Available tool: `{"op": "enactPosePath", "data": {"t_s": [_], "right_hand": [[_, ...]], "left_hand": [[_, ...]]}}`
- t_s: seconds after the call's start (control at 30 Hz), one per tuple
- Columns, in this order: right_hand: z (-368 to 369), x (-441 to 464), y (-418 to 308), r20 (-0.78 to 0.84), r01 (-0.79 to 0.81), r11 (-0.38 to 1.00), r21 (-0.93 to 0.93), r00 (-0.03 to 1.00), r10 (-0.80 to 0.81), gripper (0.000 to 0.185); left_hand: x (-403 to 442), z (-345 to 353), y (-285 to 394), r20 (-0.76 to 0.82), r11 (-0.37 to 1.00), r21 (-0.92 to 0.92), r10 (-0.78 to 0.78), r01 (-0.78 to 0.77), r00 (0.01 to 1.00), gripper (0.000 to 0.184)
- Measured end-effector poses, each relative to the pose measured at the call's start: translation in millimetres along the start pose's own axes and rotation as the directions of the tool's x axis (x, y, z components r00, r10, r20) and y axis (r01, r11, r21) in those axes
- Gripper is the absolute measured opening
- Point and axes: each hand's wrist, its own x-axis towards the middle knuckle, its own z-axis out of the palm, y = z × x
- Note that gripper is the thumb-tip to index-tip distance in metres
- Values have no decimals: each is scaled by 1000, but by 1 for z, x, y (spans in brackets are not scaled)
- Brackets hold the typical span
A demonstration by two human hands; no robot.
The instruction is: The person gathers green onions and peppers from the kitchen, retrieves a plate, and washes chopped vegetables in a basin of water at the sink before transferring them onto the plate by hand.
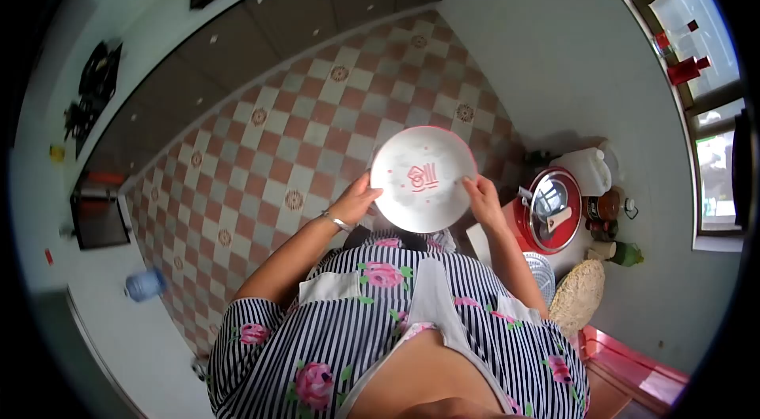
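A round white plate (423, 209) with a thin red rim and red markings at its centre is held up in front of my body, its inner face toward the camera. My left hand (359, 202) grips its left edge, thumb on the face and fingers mostly hidden behind; a bangle sits on that wrist. On the opposite side, my right hand (484, 201) holds the right edge in the same way. The tiled floor (317, 114) lies below the plate.
To the right stand a red pot (532, 222) with a glass lid, a white jug (587, 171), several jars, a green bottle (628, 254) and a woven round mat (577, 297). Dark cabinets (261, 31) run along the upper left. A blue water bottle (146, 285) is at left.
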Motion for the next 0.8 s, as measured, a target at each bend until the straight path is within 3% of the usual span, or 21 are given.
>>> {"op": "enactPosePath", "data": {"t_s": [0.03, 0.07, 0.1, 0.17, 0.2, 0.3, 0.43, 0.47, 0.5, 0.57, 0.67, 0.77, 0.8], "right_hand": [[-7, 27, 4, -69, 1, 996, 89, 998, 5, 26], [-19, 45, 6, -100, -32, 995, 99, 994, 42, 26], [-27, 63, -11, -128, -56, 992, 109, 989, 69, 26], [-40, 112, -16, -184, -25, 984, 174, 981, 58, 26], [-48, 141, -15, -172, -23, 977, 211, 983, 61, 27], [-62, 231, -43, -152, -33, 973, 227, 986, 69, 28], [-67, 372, -97, -100, -74, 997, -26, 992, 72, 30], [-69, 406, -109, -60, -44, 999, 25, 997, 45, 31], [-66, 437, -126, -27, -79, 997, 22, 996, 79, 31], [-57, 508, -162, 35, -125, 992, 5, 992, 125, 32], [-39, 615, -197, 60, 67, 989, 133, 995, -76, 30], [-17, 715, -213, 39, 221, 952, 210, 972, -234, 35], [-11, 740, -212, 39, 253, 960, 117, 965, -259, 38]], "left_hand": [[35, -6, 16, 69, 998, 4, 68, -68, 995, 40], [68, -13, 34, 98, 995, 95, 3, -12, 995, 38], [114, -22, 22, 140, 958, 175, 205, -228, 969, 36], [172, -28, 69, 169, 950, 294, 57, -105, 984, 36], [207, -34, 72, 184, 916, 321, 189, -241, 965, 34], [294, -59, 94, 122, 905, 362, 190, -222, 974, 31], [390, -116, 146, -10, 990, 133, 55, -53, 998, 30], [405, -124, 166, -34, 999, -50, -6, 4, 999, 30], [420, -139, 187, -66, 997, -71, -49, 44, 997, 30], [455, -168, 210, -146, 983, -154, 80, -102, 986, 30], [517, -214, 238, -295, 957, -277, 5, -91, 956, 26], [583, -253, 270, -345, 940, -319, -1, -117, 939, 25], [606, -266, 286, -378, 951, -282, 10, -125, 926, 25]]}}
